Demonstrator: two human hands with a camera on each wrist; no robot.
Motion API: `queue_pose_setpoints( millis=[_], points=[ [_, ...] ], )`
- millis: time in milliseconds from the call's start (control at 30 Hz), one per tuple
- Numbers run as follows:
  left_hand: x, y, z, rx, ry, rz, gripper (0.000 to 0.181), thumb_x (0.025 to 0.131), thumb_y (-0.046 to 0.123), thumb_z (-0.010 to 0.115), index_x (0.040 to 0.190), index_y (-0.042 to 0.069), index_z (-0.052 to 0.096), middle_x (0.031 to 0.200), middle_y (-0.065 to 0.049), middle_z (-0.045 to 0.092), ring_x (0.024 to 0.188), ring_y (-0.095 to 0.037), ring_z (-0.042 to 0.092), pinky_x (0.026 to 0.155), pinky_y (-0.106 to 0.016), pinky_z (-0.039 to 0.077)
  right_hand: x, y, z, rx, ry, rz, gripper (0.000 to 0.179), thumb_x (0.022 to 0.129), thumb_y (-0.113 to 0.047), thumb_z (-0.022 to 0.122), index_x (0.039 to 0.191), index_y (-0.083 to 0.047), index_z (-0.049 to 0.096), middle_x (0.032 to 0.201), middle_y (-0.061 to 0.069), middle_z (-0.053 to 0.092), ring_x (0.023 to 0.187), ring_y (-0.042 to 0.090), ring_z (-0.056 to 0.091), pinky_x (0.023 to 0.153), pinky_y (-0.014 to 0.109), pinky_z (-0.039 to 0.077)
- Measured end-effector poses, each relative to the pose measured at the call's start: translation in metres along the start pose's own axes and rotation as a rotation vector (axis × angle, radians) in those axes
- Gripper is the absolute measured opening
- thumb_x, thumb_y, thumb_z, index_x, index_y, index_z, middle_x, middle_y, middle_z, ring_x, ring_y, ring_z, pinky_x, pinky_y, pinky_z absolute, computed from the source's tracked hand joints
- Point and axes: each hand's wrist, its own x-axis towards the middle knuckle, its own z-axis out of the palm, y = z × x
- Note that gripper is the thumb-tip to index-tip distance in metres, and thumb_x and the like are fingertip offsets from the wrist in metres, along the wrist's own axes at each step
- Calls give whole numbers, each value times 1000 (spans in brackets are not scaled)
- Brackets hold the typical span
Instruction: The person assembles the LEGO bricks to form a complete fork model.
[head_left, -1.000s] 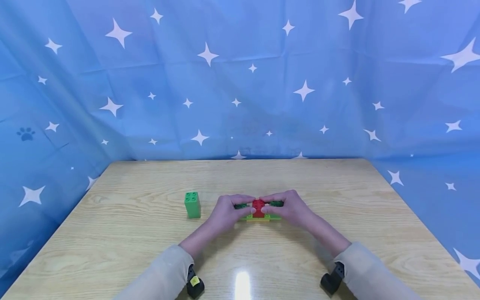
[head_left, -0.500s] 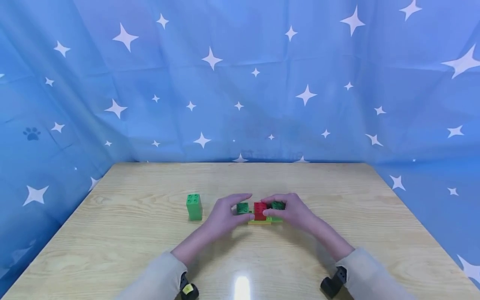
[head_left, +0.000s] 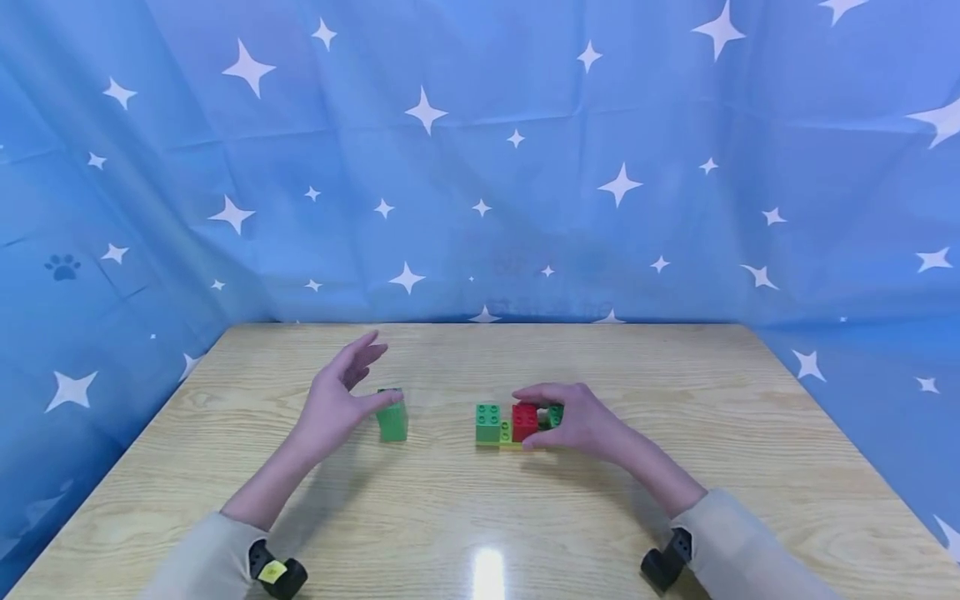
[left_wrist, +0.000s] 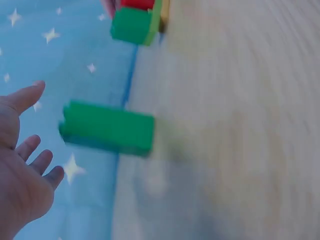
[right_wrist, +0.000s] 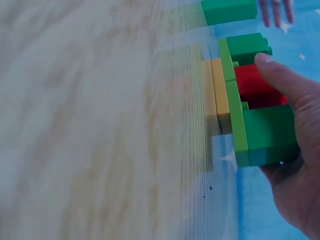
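Observation:
My left hand [head_left: 341,404] spreads its fingers over and beside a tall green toy brick stack [head_left: 393,422], thumb overlapping its studded top in the head view. In the left wrist view a gap shows between the thumb and this green stack [left_wrist: 107,129]. My right hand [head_left: 581,421] grips a low toy brick build around its red brick [head_left: 524,422], thumb in front and fingers behind. Green bricks flank the red one: a left green brick [head_left: 487,425] and a right green brick [right_wrist: 270,134]. Lime plates [right_wrist: 239,122] and yellow-orange pieces [right_wrist: 221,97] lie beneath.
A light wooden table [head_left: 225,492] bears everything. Behind it hangs a blue cloth [head_left: 480,150] with white stars. Each wrist wears a black camera, the left camera [head_left: 277,571] and the right camera [head_left: 666,552].
My left hand has let go of the brick build and moved left to the green stack, its fingers opening out. My right hand stays at the build.

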Motion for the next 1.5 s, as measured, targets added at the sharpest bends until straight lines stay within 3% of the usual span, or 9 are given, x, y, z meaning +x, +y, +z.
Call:
queue_pose_setpoints(
  millis=[133, 267, 667, 967, 1167, 1333, 1500],
  points=[
    [-6, -17, -9, -103, -28, -43, 95, 85, 1, 82, 161, 9, 26, 155, -18, 45, 145, -34, 38, 116, -51, 35, 0, -2, -1, -34, -5, -12, 63, 79, -27, 91, 134, -8, 67, 124, 8, 72, 111, 25, 66, 90, 42, 53],
    [-10, -29, -9, -156, -67, -85, 93, 84, -3, 81, 159, 5, 28, 155, -22, 43, 143, -41, 39, 114, -51, 38, 0, -1, 0, -48, -14, -26, 60, 79, -25, 90, 133, -8, 68, 113, 4, 73, 98, 18, 65, 81, 34, 54],
    [-16, -49, 0, -197, -120, -142, 71, 87, -7, 76, 150, -7, 42, 136, -29, 58, 126, -43, 58, 93, -32, 55, 1, 2, 4, -45, -32, -15, 60, 80, -21, 89, 134, -8, 67, 102, -3, 71, 90, 14, 63, 77, 32, 53],
    [-17, -49, 5, -138, -76, -174, 53, 87, -2, 77, 135, -10, 57, 124, -26, 66, 114, -40, 65, 87, -29, 57, 2, 1, 7, -69, -15, -65, 53, 81, -13, 86, 131, -7, 68, 106, 0, 73, 90, 13, 63, 77, 31, 52],
    [-16, -47, 13, -137, -89, -178, 52, 86, -1, 79, 133, -11, 58, 122, -25, 68, 113, -39, 66, 88, -30, 57, 2, 2, 8, -92, -3, -112, 51, 83, -13, 86, 130, -5, 69, 107, 3, 74, 89, 11, 64, 76, 29, 53],
    [-15, -44, 23, -147, -131, -159, 51, 86, 2, 80, 131, -9, 60, 121, -23, 69, 112, -38, 66, 90, -34, 57, 0, 1, 8, -89, 5, -97, 53, 83, -13, 86, 131, -3, 68, 110, 7, 73, 90, 13, 65, 76, 30, 54],
    [-14, -41, 33, -140, -159, -171, 50, 85, 3, 81, 131, -6, 62, 121, -20, 70, 111, -35, 67, 90, -35, 57, -1, -2, 9, -59, 39, -33, 53, 84, -12, 85, 133, -4, 67, 110, 6, 73, 92, 17, 64, 74, 30, 55]
  ],
)
